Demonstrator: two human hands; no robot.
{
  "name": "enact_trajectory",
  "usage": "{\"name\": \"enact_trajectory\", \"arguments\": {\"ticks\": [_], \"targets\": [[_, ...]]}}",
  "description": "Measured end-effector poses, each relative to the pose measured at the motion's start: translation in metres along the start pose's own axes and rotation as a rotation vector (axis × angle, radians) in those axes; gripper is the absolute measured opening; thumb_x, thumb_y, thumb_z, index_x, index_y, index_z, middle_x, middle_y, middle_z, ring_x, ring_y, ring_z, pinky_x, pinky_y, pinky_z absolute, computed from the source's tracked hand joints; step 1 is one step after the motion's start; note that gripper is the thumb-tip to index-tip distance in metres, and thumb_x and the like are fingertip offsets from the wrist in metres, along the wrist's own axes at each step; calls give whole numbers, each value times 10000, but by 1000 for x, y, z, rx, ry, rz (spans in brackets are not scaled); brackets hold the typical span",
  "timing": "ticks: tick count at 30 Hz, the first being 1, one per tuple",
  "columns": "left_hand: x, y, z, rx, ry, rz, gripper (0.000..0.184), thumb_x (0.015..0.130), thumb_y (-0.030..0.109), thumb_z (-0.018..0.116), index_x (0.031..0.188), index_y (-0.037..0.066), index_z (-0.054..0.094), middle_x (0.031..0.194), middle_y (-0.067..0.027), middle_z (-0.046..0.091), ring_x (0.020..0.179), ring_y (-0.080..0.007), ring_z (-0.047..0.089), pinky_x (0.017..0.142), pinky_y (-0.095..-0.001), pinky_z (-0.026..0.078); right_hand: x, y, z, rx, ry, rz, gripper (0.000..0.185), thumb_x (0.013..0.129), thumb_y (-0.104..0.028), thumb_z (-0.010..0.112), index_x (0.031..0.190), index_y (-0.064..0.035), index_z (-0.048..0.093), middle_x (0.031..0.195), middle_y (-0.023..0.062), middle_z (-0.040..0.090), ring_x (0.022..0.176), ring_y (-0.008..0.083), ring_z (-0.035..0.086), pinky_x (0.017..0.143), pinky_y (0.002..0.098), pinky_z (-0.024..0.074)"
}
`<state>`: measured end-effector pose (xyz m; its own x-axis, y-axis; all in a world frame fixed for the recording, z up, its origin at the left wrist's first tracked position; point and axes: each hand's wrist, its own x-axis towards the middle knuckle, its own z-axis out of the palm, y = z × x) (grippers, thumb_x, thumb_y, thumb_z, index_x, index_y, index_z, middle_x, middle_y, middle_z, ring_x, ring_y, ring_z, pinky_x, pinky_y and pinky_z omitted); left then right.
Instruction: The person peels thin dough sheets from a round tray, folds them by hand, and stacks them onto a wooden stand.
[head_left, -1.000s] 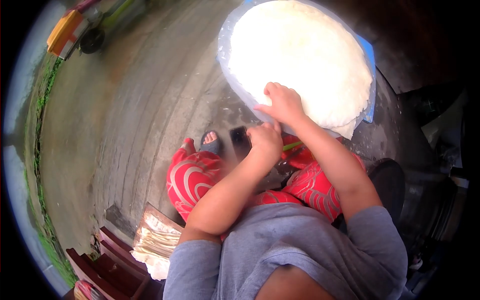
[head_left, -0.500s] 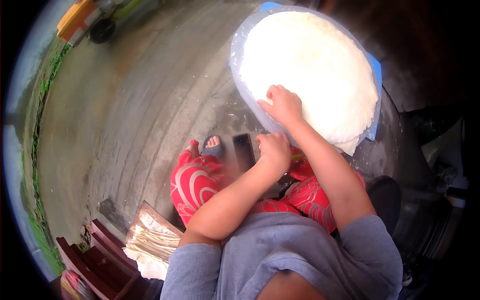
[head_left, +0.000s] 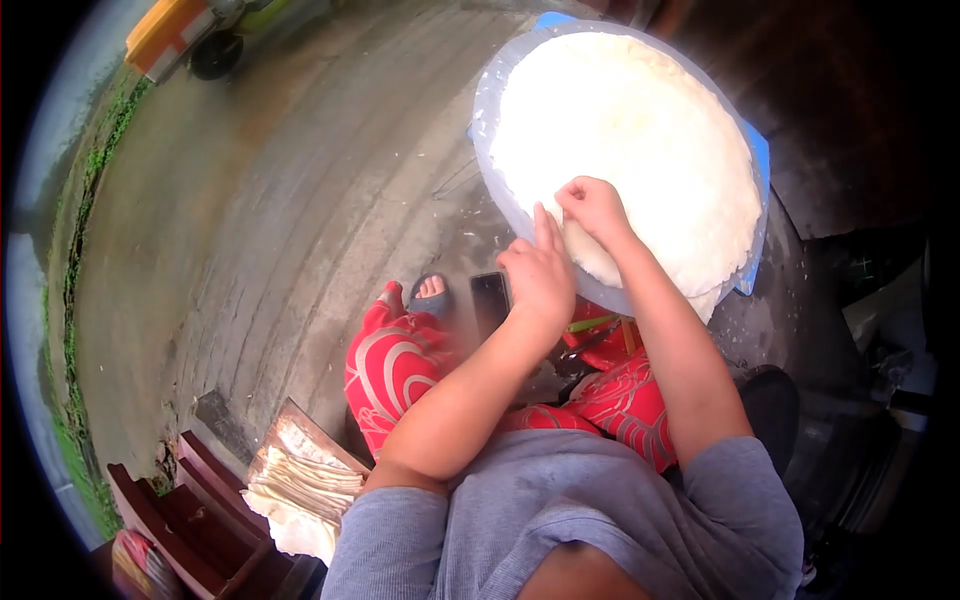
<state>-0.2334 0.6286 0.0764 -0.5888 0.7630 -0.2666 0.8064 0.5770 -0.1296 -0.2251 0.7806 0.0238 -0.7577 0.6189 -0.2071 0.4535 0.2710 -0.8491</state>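
A wide white sheet that looks like dough [head_left: 630, 140] covers most of a round pale board [head_left: 487, 120], whose rim shows at the left. At the sheet's lower left edge my right hand [head_left: 597, 212] is closed, its fingertips pinched on the edge of the dough. Beside it my left hand [head_left: 540, 268] has its fingers apart, one or two pointing up at the same edge; nothing shows in it. Below the board, near my lap, lie a green handle [head_left: 590, 324] and a dark, thin thing that I cannot make out.
A dark phone [head_left: 490, 300] lies on the ground beside my sandalled foot [head_left: 430, 292]. Folded pale strips [head_left: 305, 485] rest on a board at the lower left, near a dark red wooden rack [head_left: 205, 530]. An orange and white object [head_left: 168, 38] stands at the upper left.
My left hand has moved up to the dough's edge and its fingers have stretched out. My right hand has shifted right and its fingertips have closed. The view has shifted a little.
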Motion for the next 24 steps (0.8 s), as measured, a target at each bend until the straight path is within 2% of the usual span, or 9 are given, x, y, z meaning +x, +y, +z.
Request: {"name": "enact_trajectory", "arguments": {"ticks": [4,8,10,14,17,18,20,21,24], "targets": [[8,-1,13,-44,-60,56,772,825,296,572,1457,59,197,1532,-86,171,930,-230,605,706,-354,471,1,0,-5,-89,16,-35,120,823,-141,604,794,-25,588,672,56,609,609,132,582,561,263,468],[11,1,18,-47,-58,96,790,809,333,606,1454,87,223,1525,-84,194,916,-214,608,703,-345,474,8,1,-23,505,247,279,90,878,-131,513,935,-61,514,734,39,534,595,131,503,519,291,437],[10,-3,13,-63,-68,109,799,798,336,623,1445,74,236,1522,-85,201,915,-215,609,701,-344,480,23,19,-42,732,408,259,155,897,-111,495,1033,-39,509,842,60,557,744,157,554,676,297,490],[12,-3,13,-170,64,100,828,756,320,671,1420,37,266,1505,-93,237,878,-230,617,680,-348,502,35,23,-57,594,476,240,218,892,-205,549,1043,-51,517,833,64,561,687,142,536,577,294,468],[14,-6,6,-269,163,102,853,732,287,691,1414,13,259,1491,-106,261,842,-260,624,673,-357,519,15,-35,-38,366,88,269,502,836,-383,677,1109,-3,496,983,131,612,840,174,592,732,289,491],[15,-6,5,-272,160,103,853,732,287,691,1414,13,259,1491,-106,261,842,-260,624,673,-357,519,20,-30,-29,99,115,177,507,811,-347,704,1120,14,528,972,133,626,841,166,595,741,289,483],[18,-5,3,-430,157,161,858,721,265,695,1417,26,256,1470,-127,290,820,-280,628,691,-365,529,17,-33,-31,59,-165,120,457,795,-309,711,1081,23,580,934,122,640,825,145,596,734,288,479],[20,-3,7,-432,155,159,858,721,265,695,1417,26,256,1470,-127,290,820,-280,628,691,-365,529,23,-19,-27,82,-117,62,298,824,-245,668,964,14,623,866,89,646,771,123,586,699,278,470],[25,3,17,-631,74,264,845,727,259,698,1419,54,259,1444,-147,313,853,-291,622,714,-374,532,31,-14,-41,117,27,57,232,874,-217,612,916,11,622,810,64,642,716,116,573,662,263,463]]}}
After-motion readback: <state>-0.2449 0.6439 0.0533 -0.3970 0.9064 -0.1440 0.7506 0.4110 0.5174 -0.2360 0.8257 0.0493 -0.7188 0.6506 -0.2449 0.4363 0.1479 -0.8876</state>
